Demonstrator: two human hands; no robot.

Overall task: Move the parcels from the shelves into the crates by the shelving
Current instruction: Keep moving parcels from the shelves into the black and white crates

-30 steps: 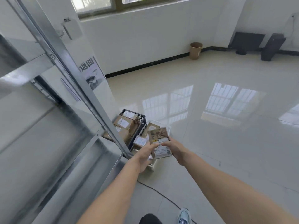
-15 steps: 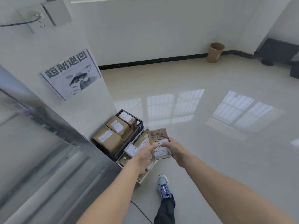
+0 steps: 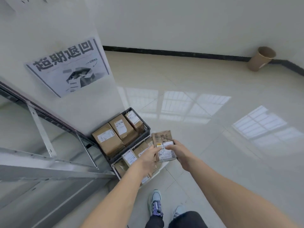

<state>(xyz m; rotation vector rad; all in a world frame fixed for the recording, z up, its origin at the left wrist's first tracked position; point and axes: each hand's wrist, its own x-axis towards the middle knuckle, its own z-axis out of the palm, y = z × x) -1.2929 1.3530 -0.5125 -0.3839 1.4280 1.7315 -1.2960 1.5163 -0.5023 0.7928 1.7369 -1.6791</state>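
Both hands hold one small brown parcel (image 3: 162,139). The left hand (image 3: 148,159) pinches its left edge with curled fingers, and the right hand (image 3: 179,152) is wrapped round its right edge, fingers over the white label. It hangs just above the far right end of the white crate (image 3: 158,171), not yet let go.

The work looks well along. The black crate (image 3: 146,127), set against the pillar, is packed with three large boxes (image 3: 107,140) side by side and seems to have little room left. The white crate, touching it on the near side, already holds several smaller labelled parcels (image 3: 129,157). This one looks bound for that crate, so lowering and releasing it is what remains of the step. Only part of the metal shelving (image 3: 49,162) on the left is in view, so how many parcels wait there cannot be told.

Both crates stand on a glossy pale tiled floor (image 3: 197,79) that mirrors bright windows. White walls with a black skirting close the far side. A printed poster (image 3: 69,66) hangs on the pillar, a brown bin (image 3: 261,59) sits in the far right corner, and the person's shoes (image 3: 155,203) show at the near edge.
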